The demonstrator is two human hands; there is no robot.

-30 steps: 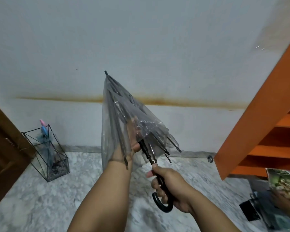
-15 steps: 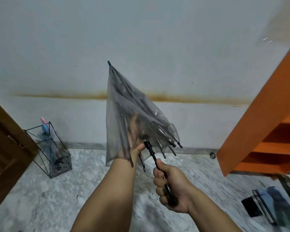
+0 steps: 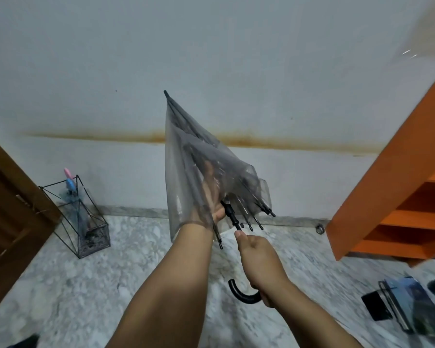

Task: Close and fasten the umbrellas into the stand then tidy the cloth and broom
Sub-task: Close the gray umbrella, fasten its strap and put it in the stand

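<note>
A clear grey umbrella [image 3: 186, 156] with black ribs is folded and points up toward the wall. My left hand [image 3: 210, 197] is under its loose plastic canopy, fingers wrapped around the ribs near the shaft. My right hand [image 3: 258, 257] grips the black shaft just above the curved handle [image 3: 244, 295]. A black wire umbrella stand [image 3: 86, 217] sits on the floor at the left by the wall, with a blue umbrella [image 3: 72, 194] with a pink and blue handle inside it. No cloth or broom is in view.
A brown wooden door [image 3: 8, 217] stands at the far left. Orange shelves [image 3: 399, 197] fill the right side. A dark rack with magazines [image 3: 402, 307] lies on the marble floor at the lower right. A stained white wall is ahead.
The umbrella has tilted and turned, so its curved handle now shows below my right hand. My left hand has slid further around the gathered canopy. The view shifted slightly left.
</note>
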